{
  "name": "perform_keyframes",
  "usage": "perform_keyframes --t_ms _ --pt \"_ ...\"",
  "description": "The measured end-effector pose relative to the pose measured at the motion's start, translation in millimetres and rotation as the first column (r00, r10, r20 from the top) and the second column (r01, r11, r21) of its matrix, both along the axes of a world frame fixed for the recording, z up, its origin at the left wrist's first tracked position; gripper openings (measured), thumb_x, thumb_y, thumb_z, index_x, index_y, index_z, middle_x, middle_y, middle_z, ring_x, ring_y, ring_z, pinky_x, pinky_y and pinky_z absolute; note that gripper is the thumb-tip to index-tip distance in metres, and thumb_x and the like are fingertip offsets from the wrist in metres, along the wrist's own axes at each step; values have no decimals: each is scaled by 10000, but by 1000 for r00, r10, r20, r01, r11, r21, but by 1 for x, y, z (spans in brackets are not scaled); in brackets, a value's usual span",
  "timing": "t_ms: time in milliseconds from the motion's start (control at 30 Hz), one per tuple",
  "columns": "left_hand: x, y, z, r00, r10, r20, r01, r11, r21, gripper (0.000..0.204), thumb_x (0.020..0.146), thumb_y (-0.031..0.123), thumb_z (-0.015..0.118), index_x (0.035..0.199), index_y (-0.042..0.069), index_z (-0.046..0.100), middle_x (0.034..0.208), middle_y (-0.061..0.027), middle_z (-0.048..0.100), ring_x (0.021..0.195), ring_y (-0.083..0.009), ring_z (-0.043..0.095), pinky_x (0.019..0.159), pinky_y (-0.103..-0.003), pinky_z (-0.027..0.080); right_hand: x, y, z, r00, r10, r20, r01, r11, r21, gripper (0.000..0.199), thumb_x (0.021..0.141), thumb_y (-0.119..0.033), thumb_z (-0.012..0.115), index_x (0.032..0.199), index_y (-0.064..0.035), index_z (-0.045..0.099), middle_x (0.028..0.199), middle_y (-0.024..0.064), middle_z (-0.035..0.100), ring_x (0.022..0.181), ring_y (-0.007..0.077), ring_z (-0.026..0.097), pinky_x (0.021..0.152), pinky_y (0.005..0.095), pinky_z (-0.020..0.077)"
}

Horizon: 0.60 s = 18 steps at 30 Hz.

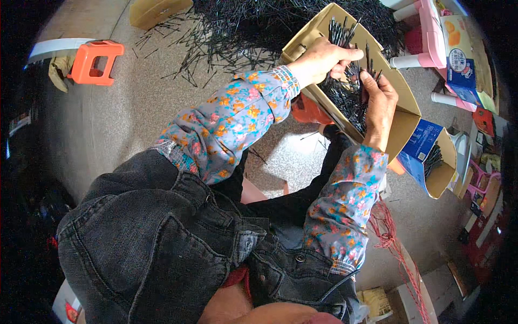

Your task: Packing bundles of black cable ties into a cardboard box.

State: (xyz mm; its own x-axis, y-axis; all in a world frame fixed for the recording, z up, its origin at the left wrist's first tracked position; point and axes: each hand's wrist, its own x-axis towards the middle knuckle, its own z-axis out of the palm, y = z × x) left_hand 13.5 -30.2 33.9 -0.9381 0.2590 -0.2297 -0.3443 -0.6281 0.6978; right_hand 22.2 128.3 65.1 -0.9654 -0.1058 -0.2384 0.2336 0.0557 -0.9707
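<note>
A long, open cardboard box [406, 123] stands in front of me, holding many thin black pen-like sticks [345, 100]. Over its far left part, my left hand [322, 58] is closed around an upright bunch of these sticks [340, 33], its thumb stretched toward the right. My right hand [382, 105] is over the box's right side, pinching a few sticks [369, 60] between thumb and fingers. Their tips point away from me. The exact kind of stick cannot be made out. Part of the box's contents is hidden beneath both hands.
Beyond the box, a large heap of black sticks [259, 24] spreads over the floor. A blue carton [422, 141] with more sticks stands at the right. An orange stool [97, 62] is at far left, pink furniture [431, 40] at far right. Red string [384, 229] hangs nearby.
</note>
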Motion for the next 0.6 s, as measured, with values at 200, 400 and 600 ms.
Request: perform_keyframes --t_ms 200,400,600 --pt "0 1 2 996 64 55 -63 998 -27 174 760 108 708 751 47 546 619 -30 515 418 -58 363 373 -225 270 -1 -2 -8 1000 -22 1 22 991 -135 122 835 -81 615 929 -6 632 751 13 626 618 60 547 551 180 434" --pt "-2 -5 3 999 34 32 -34 999 -4 170 764 114 699 872 45 588 621 -11 516 408 -43 355 368 -203 247 -3 2 -8 998 -67 21 68 996 -58 111 854 -121 600 899 -23 629 670 3 593 464 49 446 408 170 312" --pt "-6 -18 -1 993 96 63 -104 983 149 222 856 162 581 1034 29 569 574 51 412 403 -40 299 390 -203 213 -6 9 -9 996 -79 -33 71 979 -189 114 859 -126 593 881 -16 610 689 14 576 450 50 406 397 186 283"
